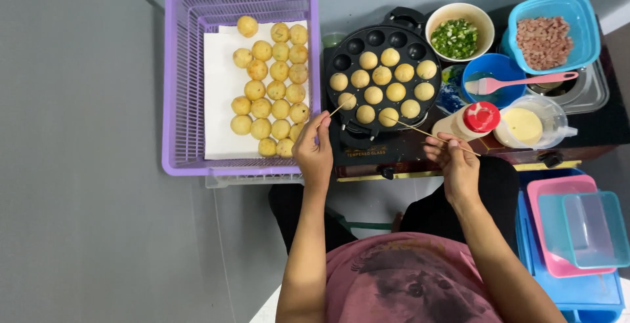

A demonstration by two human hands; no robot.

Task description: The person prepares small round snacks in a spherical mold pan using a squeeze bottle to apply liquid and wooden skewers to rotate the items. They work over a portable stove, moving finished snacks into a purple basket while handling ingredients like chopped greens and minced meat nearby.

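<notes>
My left hand (314, 149) pinches a thin wooden skewer (337, 108) whose tip points at a ball near the left rim of the black round moulded pan (420, 53). My right hand (456, 163) holds a second, longer skewer (430, 135) reaching toward a ball at the pan's near edge. The pan holds several golden dough balls (382, 83) in its hollows; the far hollows are bare. A purple plastic basket (177, 87) to the left, lined with white paper, carries several browned balls (274, 90).
Behind the pan stand a white bowl of chopped greens (459, 33), a blue tub of pink minced meat (550, 34), a blue bowl with a pink brush (518, 81), a red-capped squeeze bottle (471, 121) and a jug of batter (528, 123). Stacked plastic tubs (577, 231) lie at right.
</notes>
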